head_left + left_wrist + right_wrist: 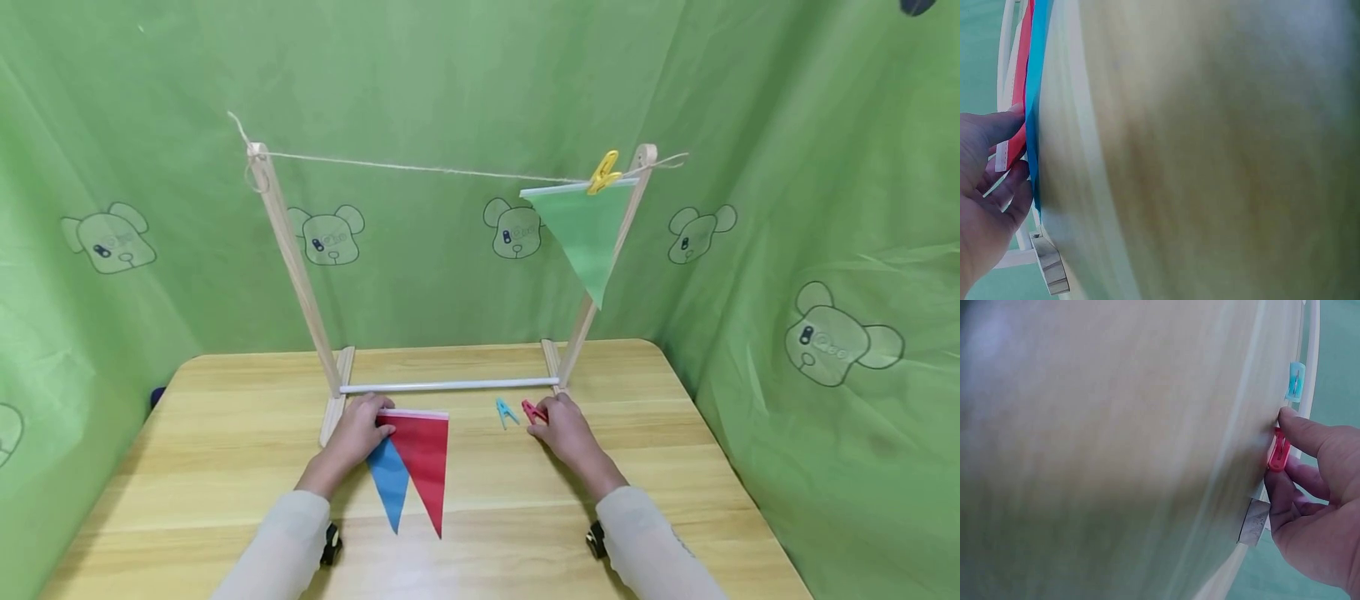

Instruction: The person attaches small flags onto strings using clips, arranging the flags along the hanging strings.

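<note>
Pinching the red flag (427,454) by its top left corner, the left hand (362,430) has the flag's white edge (420,413) running rightward, toward the right hand (566,427). That hand holds the red clip (1279,452), with the blue clip (506,412) just left of it on the surface (495,508).

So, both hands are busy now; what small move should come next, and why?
Probably lift the triangular red cloth pennant toward the beige twine: the left fingers pinch it, the right fingers are round a small red plastic clothespin, and a triangular green cloth pennant hangs there by a yellow plastic clothespin.
</note>
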A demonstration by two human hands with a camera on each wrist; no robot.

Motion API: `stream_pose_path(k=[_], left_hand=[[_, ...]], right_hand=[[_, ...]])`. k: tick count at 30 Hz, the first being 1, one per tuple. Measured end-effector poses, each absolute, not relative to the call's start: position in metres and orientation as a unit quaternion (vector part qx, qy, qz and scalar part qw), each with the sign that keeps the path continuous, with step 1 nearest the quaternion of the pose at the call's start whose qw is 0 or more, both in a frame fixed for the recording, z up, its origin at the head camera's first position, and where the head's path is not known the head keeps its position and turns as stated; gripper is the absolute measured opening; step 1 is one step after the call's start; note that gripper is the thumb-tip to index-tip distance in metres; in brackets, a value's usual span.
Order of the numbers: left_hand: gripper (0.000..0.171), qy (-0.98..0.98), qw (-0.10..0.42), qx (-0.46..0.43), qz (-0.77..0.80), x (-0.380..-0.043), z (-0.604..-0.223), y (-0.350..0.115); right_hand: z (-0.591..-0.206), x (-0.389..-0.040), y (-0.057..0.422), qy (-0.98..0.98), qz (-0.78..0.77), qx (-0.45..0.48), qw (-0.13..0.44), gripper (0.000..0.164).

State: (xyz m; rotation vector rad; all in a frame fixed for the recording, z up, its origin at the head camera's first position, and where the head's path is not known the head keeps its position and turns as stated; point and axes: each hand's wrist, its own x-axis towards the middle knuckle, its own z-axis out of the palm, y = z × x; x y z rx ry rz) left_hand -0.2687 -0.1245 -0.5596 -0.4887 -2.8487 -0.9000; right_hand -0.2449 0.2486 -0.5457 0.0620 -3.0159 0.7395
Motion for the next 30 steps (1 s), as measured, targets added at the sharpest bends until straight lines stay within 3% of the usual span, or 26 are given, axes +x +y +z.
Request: stream_pose_path(k=[13,30], left_hand=[[0.016,-0.936,0.059,-0.167,-0.305,-0.268,-0.562,-0.124],[0.013,-0.925,0.067,-0.189,-0.323,-0.265,-0.558,-0.121]], right_hand=[[-0.543,-0.243,0.247,-0.971,0.239,0.018,0.008,0.033],[-0.534,-0.237,0.250,-0.964,0.266,0.019,-0.002,0.030]])
